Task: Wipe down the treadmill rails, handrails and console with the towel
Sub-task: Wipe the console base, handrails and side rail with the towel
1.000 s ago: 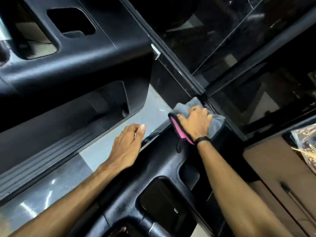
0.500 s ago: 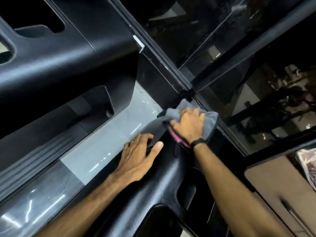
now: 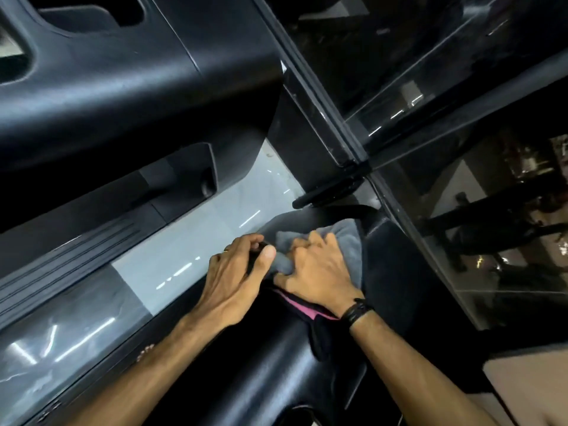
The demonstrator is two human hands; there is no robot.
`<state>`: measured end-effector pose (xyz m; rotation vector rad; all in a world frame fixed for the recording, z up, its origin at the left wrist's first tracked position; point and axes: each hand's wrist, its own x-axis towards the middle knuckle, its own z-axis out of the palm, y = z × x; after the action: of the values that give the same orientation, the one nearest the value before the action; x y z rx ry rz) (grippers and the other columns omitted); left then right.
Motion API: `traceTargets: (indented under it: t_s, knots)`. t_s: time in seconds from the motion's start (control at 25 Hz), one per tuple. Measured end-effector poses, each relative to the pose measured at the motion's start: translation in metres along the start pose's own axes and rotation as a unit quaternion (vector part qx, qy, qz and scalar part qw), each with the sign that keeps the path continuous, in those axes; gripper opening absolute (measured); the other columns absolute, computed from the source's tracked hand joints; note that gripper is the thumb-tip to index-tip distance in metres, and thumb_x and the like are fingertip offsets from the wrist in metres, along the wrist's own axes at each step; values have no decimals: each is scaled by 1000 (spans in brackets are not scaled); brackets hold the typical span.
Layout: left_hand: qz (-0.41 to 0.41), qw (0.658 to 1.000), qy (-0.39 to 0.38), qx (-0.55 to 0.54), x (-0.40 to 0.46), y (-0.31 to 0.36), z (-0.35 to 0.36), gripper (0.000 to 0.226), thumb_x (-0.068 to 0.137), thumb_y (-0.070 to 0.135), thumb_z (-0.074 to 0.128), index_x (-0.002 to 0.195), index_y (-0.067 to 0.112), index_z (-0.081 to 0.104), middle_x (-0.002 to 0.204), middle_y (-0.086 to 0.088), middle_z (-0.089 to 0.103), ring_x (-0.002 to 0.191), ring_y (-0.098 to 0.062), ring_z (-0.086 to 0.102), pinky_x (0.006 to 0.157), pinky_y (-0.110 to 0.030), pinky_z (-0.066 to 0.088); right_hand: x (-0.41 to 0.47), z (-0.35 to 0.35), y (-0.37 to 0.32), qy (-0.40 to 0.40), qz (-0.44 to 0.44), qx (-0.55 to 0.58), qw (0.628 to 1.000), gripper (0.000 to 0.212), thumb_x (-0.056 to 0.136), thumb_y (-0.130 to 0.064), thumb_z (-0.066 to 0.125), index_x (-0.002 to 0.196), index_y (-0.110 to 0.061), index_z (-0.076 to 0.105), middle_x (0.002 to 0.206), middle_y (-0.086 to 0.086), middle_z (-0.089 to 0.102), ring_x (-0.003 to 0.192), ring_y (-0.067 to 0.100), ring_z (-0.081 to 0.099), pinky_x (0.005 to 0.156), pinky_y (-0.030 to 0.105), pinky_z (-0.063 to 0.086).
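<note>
Pressing down on the grey towel (image 3: 344,238), the right hand (image 3: 316,272) had its fingers curled into the cloth, bunching it against the black plastic top of the near treadmill (image 3: 264,358). The towel lay under and ahead of that hand at the far end of the black panel, close to where a dark window frame (image 3: 347,155) met the machine, and a pink-and-black edge (image 3: 299,305) of the cloth stuck out from under the wrist. A black band (image 3: 358,312) sat around the right wrist. The left hand (image 3: 236,278) lay just beside the right one, its fingers curled over the left edge of the panel and its thumb touching the towel's near fold; whether it actually pinched the cloth could not be told. To the left of both forearms ran a strip of pale glossy floor (image 3: 172,265), and beyond it stood a second black treadmill (image 3: 116,87). Dark glass (image 3: 476,210) with reflections filled the right side.
</note>
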<state>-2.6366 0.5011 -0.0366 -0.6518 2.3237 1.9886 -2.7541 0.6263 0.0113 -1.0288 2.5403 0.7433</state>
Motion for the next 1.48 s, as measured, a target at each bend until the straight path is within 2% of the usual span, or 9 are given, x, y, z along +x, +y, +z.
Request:
traceTargets:
  t_s: [0.2,0.4,0.56,0.64,0.8,1.04,1.2,1.4,1.48]
  knots:
    - [12,999,-36,30,6,9,2,82,78,79,12,136,32,44,127,21,48,110,5,37,110,-33,26,78,-18,98,-40,178,-18,983,62,81,-66,38,110,-19,67,119,11,66,119,32,49,99,44,32]
    - [27,997,-54,47,21,21,15,81,79,79,12,136,30,43,134,14,51,125,-7,46,112,-36,25,-5,-4,18,23,62,64,996,61,79,-67,38,98,-21,73,107,1,70,107,29,54,90,45,29]
    - [92,990,-69,84,24,46,25,84,80,82,12,139,30,43,127,19,46,99,5,45,110,-33,25,34,-15,125,80,352,151,920,57,86,-61,44,107,-16,71,117,15,66,114,38,50,99,48,35]
    - [92,992,-59,71,25,48,25,82,81,80,13,138,30,43,133,18,47,101,8,40,108,-29,24,5,-12,99,125,397,151,896,62,84,-60,37,111,-14,70,119,14,62,109,39,49,96,49,36]
    - [81,994,-51,52,38,58,35,81,81,78,14,136,27,46,136,14,50,117,0,44,106,-25,23,-63,3,12,185,280,181,924,49,76,-56,43,106,-28,69,114,0,59,99,31,49,85,45,36]
    - [104,989,-77,73,25,64,39,79,83,77,13,135,29,46,135,15,49,126,-5,44,106,-26,22,-16,3,99,171,442,189,860,48,88,-53,48,117,-20,66,117,14,61,110,38,52,96,48,37]
    - [93,992,-66,62,26,64,46,78,83,75,14,134,27,49,136,11,52,127,-10,48,111,-32,25,-110,14,-15,241,270,234,903,38,77,-46,52,103,-26,70,102,2,60,91,27,53,81,43,40]
    - [102,990,-49,80,14,58,38,80,85,75,12,133,25,50,134,11,54,123,-8,49,108,-32,26,-32,4,107,217,484,208,821,55,84,-54,44,114,-13,65,109,20,62,105,41,58,91,51,44]
    - [100,990,-46,84,5,58,40,81,85,75,11,132,24,51,133,10,54,123,-9,50,107,-32,25,-16,2,84,176,425,165,872,50,86,-53,48,113,-15,65,111,18,61,105,38,56,91,49,42]
